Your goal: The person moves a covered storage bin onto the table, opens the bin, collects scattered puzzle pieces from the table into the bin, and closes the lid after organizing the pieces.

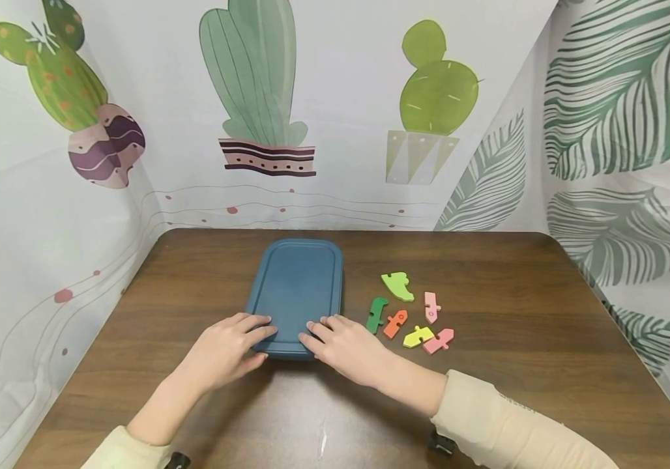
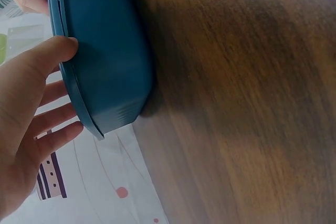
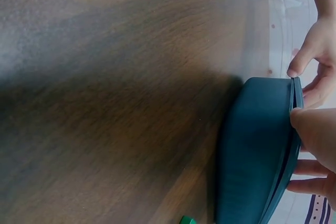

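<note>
A blue-teal plastic box stands on the table under its matching lid [image 1: 296,286]. At the lid's near left corner, my left hand [image 1: 223,352] spreads its fingers over the top. Its thumb presses the lid's front edge, as the left wrist view shows. My right hand [image 1: 349,348] grips the near right corner likewise, thumb [image 3: 304,121] at the edge and fingers on top. A thin dark gap runs between the lid's rim and the box wall [image 3: 252,145] in the right wrist view. What the box contains is hidden.
Right of the box lie several flat puzzle-like pieces: a light green piece [image 1: 398,286], a dark green one [image 1: 376,315], an orange one [image 1: 395,324], a yellow one [image 1: 418,337] and two pink ones [image 1: 439,341]. A printed cloth [image 1: 347,130] hangs behind the brown table [image 1: 517,391].
</note>
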A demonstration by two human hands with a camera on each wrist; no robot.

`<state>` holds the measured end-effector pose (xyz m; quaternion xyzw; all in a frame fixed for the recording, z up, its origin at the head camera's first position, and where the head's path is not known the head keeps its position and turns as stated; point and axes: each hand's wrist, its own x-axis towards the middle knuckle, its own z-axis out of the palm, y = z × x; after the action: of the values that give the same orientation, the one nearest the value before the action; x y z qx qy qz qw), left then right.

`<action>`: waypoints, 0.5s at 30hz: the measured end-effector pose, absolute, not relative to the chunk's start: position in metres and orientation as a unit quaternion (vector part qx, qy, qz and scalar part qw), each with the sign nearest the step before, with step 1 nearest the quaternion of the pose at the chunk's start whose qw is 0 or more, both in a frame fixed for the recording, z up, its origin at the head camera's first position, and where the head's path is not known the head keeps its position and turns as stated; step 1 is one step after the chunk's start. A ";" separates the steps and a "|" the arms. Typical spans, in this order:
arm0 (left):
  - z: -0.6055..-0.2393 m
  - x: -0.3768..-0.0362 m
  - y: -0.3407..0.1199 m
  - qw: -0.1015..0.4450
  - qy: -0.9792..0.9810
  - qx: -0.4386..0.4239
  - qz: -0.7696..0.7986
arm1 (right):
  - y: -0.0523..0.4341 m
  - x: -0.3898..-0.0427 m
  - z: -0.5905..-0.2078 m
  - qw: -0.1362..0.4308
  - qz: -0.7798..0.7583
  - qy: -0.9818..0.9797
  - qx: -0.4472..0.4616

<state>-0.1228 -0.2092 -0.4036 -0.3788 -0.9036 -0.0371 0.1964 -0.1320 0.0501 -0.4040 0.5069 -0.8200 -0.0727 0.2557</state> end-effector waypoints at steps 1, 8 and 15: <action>-0.403 -0.123 -0.209 0.197 -0.904 -0.378 -0.036 | 0.050 -0.132 -0.404 0.255 -0.071 -0.820 0.508; -0.400 -0.122 -0.209 0.196 -0.905 -0.376 -0.030 | 0.051 -0.132 -0.402 0.259 -0.059 -0.820 0.508; -0.397 -0.123 -0.211 0.205 -0.903 -0.377 -0.036 | 0.052 -0.133 -0.398 0.263 -0.054 -0.818 0.509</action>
<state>-0.1226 -0.2108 -0.3975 -0.3765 -0.9027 -0.0355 0.2053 -0.1327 0.0520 -0.3980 0.5088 -0.8180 -0.0539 0.2628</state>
